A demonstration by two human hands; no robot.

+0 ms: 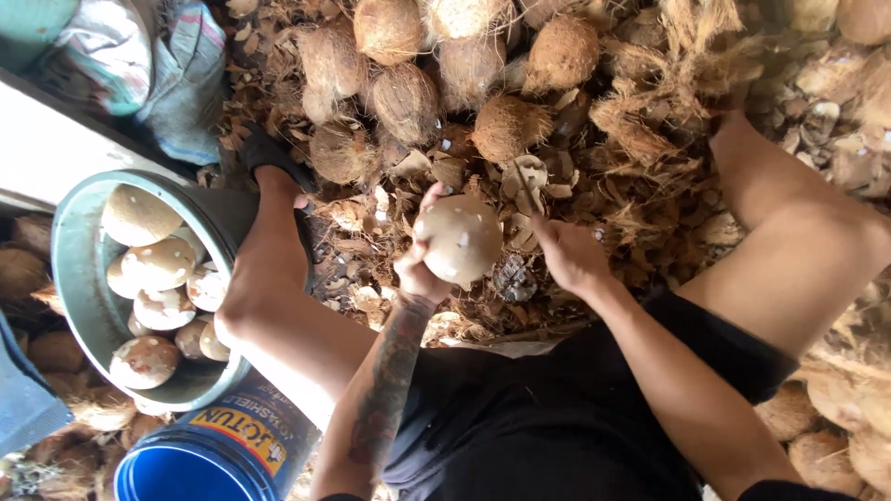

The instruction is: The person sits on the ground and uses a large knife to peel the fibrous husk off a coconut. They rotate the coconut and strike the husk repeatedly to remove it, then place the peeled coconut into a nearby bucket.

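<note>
Your left hand (418,264) cups the pale, round peeled coconut (459,238) from beneath, fingers wrapped around it, just above your lap. Your right hand (568,255) is pressed shut on what looks like a thin blade (525,192); keep its edge angled away from your thumb. Beyond lie brown husked coconuts (408,97); a grey metal basin (79,278) stands left.

Bare tattooed left forearm (390,371), black shorts (557,417), perhaps a black sandal (269,153)

Left hand (419,269) cupped upward; right hand (568,252) closed, fingers curled.
</note>
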